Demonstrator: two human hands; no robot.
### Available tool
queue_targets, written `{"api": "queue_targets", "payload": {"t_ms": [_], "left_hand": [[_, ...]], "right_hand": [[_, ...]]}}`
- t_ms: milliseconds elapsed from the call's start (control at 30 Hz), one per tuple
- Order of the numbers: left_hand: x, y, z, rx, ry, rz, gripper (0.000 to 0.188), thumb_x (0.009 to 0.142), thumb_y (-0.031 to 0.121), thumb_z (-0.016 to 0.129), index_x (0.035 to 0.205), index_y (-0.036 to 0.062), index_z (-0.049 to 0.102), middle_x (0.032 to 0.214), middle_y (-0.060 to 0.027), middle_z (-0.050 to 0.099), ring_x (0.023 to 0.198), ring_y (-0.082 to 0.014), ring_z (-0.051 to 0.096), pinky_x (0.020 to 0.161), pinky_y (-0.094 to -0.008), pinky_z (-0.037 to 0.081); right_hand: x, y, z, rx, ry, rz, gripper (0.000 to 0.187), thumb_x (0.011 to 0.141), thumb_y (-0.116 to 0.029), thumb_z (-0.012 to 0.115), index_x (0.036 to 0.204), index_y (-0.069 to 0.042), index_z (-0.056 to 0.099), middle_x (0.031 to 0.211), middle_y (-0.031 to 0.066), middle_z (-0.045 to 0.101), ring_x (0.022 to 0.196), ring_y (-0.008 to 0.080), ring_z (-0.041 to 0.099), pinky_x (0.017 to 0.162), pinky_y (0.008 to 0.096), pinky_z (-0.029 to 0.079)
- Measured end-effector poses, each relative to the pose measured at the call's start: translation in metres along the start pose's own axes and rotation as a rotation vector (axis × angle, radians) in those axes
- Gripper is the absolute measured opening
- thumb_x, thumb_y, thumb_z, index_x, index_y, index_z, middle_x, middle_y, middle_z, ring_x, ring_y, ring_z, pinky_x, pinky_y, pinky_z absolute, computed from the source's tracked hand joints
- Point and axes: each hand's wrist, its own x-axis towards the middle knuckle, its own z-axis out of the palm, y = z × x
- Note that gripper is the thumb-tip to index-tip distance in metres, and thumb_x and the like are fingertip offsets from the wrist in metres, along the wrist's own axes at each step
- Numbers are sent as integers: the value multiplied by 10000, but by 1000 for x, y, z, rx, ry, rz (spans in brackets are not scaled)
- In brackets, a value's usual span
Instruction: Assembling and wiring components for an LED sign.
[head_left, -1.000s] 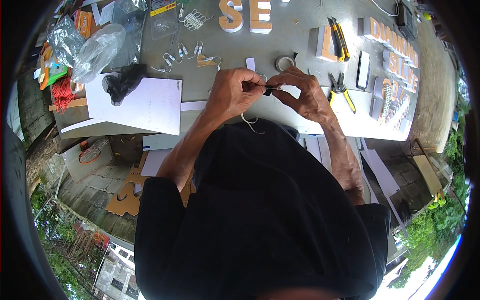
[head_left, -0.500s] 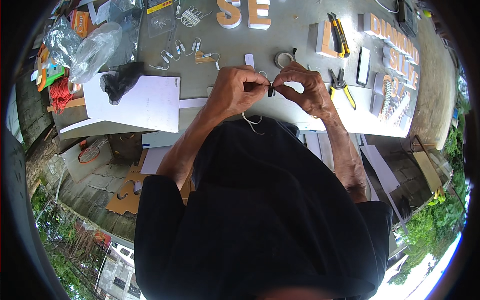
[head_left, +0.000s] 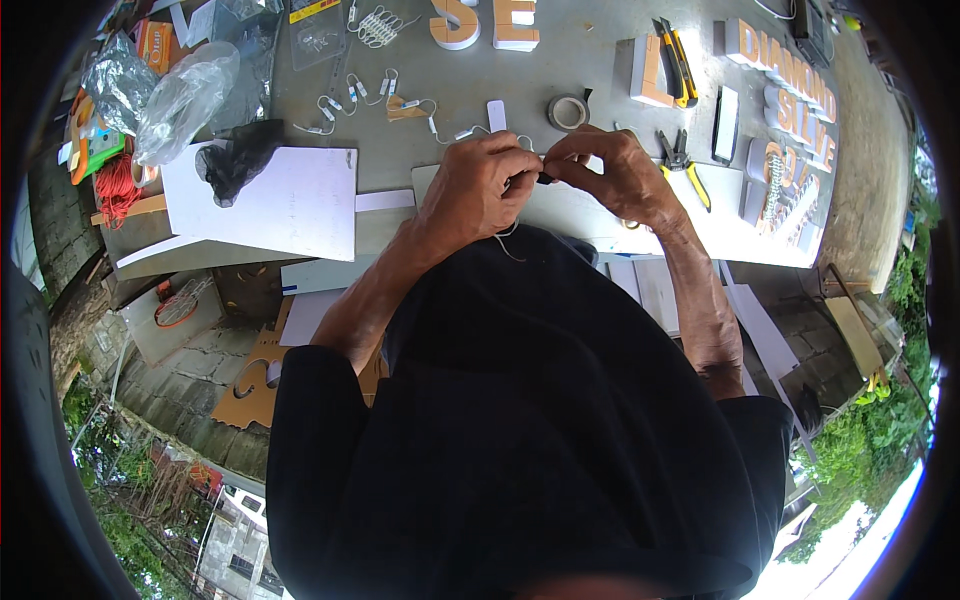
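My left hand [head_left: 480, 185] is closed in a pinch in front of my chest, with a thin white wire [head_left: 505, 241] hanging below it. Thumb and fingertips of my right hand [head_left: 615, 175] pinch a short black strip [head_left: 545, 178], seemingly tape, right at the left fingertips. Most of the wire and the strip is covered by the fingers. Just beyond the hands lies a roll of tape [head_left: 553, 113] with a black loose end. A chain of small white light modules [head_left: 433, 123] on wire runs leftward from the hands across the grey table [head_left: 600, 60].
Yellow-handled wire strippers [head_left: 697, 188] and a yellow-black utility knife [head_left: 680, 65] lie to the right, near block letters [head_left: 650, 72]. White sheets [head_left: 290, 205] line the near edge. At left are plastic bags [head_left: 190, 105], a black bag [head_left: 240, 165] and red cord [head_left: 118, 190].
My left hand has rolled over, its fingers now curled more around the wire. The right hand has shifted slightly, still pinching the black strip, which shows less.
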Motion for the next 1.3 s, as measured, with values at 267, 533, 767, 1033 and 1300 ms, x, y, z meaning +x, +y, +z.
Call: {"api": "queue_targets", "payload": {"t_ms": [267, 533, 767, 1033, 1300], "left_hand": [[1, 4, -1, -37, -88, -97, 59, 832, 15, 719, 881, -7, 695, 782, -134, 657, 685, -285, 676, 644, -395, 527], [3, -10, -15, -512, -323, -422, 175, 898, 123, 744, 999, -20, 733, 909, -123, 748, 832, -190, 703, 771, -341, 543], [13, -8, -20, -483, -422, -483, 187, 924, 114, 722, 1040, -33, 724, 942, -95, 729, 897, -136, 690, 841, -289, 547], [10, -11, -13, -532, -399, -489, 201, 904, 146, 736, 996, -32, 730, 900, -99, 733, 840, -139, 681, 793, -289, 534], [11, -7, -16, -715, -317, -645, 179, 898, 131, 733, 973, -32, 735, 818, -78, 712, 715, -126, 641, 664, -273, 508]], "right_hand": [[2, 7, 0, -288, -13, -257, 115, 858, -115, 771, 921, -23, 741, 837, 75, 711, 815, 233, 633, 759, 397, 532], [-3, -3, 7, -410, 19, -444, 137, 845, -55, 728, 865, -24, 596, 779, 76, 590, 796, 247, 585, 790, 409, 509], [-4, 4, -2, -195, -45, -278, 112, 925, -115, 669, 909, -7, 641, 809, 81, 620, 822, 256, 608, 764, 418, 512], [-7, 5, -2, -134, -72, -217, 157, 944, -155, 673, 931, 1, 663, 823, 83, 638, 829, 258, 630, 750, 412, 521], [-15, 8, 0, -3, -5, -202, 151, 914, -62, 692, 1055, -37, 643, 911, 82, 655, 849, 222, 662, 736, 382, 548]]}}
